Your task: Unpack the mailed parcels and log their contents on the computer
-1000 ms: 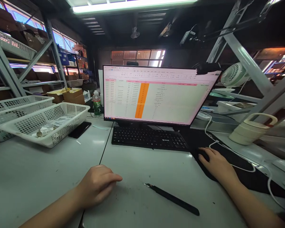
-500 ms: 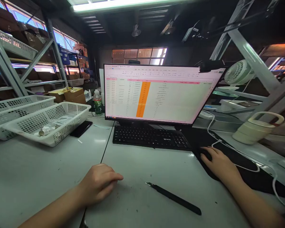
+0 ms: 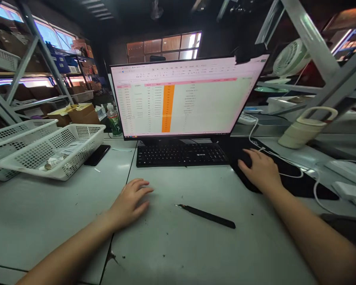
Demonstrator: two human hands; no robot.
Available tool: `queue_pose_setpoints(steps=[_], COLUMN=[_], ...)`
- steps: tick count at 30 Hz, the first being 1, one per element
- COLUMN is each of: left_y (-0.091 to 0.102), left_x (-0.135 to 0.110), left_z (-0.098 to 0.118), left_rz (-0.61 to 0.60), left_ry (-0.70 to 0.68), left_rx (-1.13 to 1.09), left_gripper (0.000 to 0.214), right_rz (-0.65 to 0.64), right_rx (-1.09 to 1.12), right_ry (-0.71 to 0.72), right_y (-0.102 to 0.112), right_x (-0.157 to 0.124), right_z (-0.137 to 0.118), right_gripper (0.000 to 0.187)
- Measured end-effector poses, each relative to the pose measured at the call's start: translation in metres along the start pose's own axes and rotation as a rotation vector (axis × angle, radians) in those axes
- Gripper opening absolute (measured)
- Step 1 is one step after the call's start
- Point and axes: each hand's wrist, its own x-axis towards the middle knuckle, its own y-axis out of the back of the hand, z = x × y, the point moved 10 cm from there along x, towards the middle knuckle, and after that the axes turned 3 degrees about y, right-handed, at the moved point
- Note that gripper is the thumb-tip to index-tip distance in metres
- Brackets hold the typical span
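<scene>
My left hand rests palm down on the white table, fingers loosely stretched toward the keyboard, holding nothing. My right hand lies curled over a black mouse on a black mouse mat. Between my hands lies a slim black pen-like tool. A black keyboard sits in front of a monitor that shows a spreadsheet with an orange column.
White mesh baskets stand at the left, with a black phone beside them and a green bottle behind. A cream lidded container, white cables and a fan are at the right. Metal shelving frames both sides.
The view has tilted down and shifted, so everything sits higher in the frame. My left hand's fingers have uncurled and spread a little. My right hand stays on the mouse.
</scene>
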Motion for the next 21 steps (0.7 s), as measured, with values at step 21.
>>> queue_pose_setpoints(steps=[21], left_y=[-0.022], left_x=[0.107], left_z=[-0.085], left_rz=[0.244], left_ry=[0.4], left_rx=[0.287], left_gripper=[0.053], right_rz=[-0.27], right_rx=[0.408], right_ry=[0.508], right_y=[-0.057], right_x=[0.004], right_z=[-0.288], right_gripper=[0.044])
